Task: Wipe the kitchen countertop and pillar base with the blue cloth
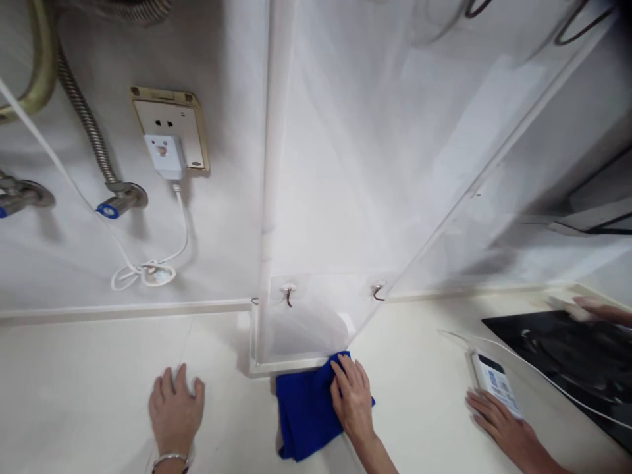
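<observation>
A folded blue cloth (306, 411) lies on the pale countertop at the foot of a boxed-in white column. My right hand (353, 398) presses on its right side, fingers bent over the fabric against the column's lower corner. Part of the cloth is hidden beneath that hand. To the left, my left hand (176, 405) rests on the countertop with its fingers apart and nothing in it. A silver bracelet (170, 457) circles that wrist.
Another person's hand (503, 421) touches a white device (496, 385) with a cable; a second hand (597, 309) is by the black cooktop (523, 332). Hooks (289, 297) project from the column (326, 197). A plugged-in socket (170, 128) and a water valve (122, 199) sit on the left wall.
</observation>
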